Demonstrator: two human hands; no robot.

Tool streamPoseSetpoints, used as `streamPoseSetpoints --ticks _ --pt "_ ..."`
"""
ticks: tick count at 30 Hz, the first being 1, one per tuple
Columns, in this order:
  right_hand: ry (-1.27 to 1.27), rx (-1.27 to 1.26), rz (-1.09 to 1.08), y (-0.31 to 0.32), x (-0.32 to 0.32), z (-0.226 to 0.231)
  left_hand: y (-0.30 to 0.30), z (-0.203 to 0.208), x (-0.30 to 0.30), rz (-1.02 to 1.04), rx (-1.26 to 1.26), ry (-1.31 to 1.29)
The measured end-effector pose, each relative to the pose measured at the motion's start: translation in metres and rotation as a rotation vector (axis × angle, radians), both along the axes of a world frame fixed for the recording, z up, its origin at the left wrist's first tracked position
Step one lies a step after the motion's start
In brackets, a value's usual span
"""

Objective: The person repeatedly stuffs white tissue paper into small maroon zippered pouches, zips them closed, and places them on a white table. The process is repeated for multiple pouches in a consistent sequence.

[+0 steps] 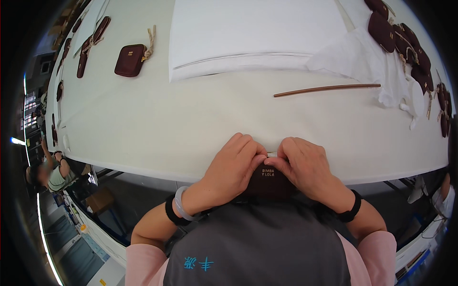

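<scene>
A dark maroon pouch (268, 183) with gold lettering is held at the table's near edge, close to my body. My left hand (234, 164) pinches its upper edge from the left, thumb and fingers pressed together. From the other side my right hand (305, 164) grips the same edge, its thumb lying across the pouch's top. Between the fingertips a small pale strip (272, 154) shows; what it is I cannot make out. The lower part of the pouch is dark against my grey apron (257, 243).
On the white table (167, 124) a thin brown stick (327, 90) lies ahead to the right. Beyond it are stacked white sheets (257, 33) and crumpled white tissue (353, 57). One maroon pouch (130, 61) lies at left; several maroon pouches (381, 31) are heaped at right. Another person (59, 174) is far left.
</scene>
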State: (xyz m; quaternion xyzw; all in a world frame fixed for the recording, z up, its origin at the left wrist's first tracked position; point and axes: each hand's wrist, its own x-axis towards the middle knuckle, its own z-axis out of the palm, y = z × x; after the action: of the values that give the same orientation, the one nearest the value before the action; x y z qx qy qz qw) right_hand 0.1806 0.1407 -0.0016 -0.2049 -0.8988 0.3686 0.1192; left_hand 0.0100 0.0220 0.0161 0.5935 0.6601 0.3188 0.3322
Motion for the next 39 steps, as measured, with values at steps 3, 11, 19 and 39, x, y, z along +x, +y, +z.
streamPoseSetpoints --ticks 3,11,19,39 --pt "0.084 -0.008 -0.047 0.000 -0.003 -0.006 -0.002 -0.004 0.009 0.018 0.030 0.147" --pt "0.204 -0.098 -0.038 0.016 -0.025 0.002 0.011 -0.005 -0.003 0.192 0.184 0.341" --pt "0.038 -0.177 -0.092 0.017 -0.010 -0.002 0.002 0.005 0.025 -0.067 0.074 0.621" --pt "0.091 0.188 -0.137 -0.010 0.057 0.000 0.028 -0.002 0.026 -0.025 0.259 0.462"
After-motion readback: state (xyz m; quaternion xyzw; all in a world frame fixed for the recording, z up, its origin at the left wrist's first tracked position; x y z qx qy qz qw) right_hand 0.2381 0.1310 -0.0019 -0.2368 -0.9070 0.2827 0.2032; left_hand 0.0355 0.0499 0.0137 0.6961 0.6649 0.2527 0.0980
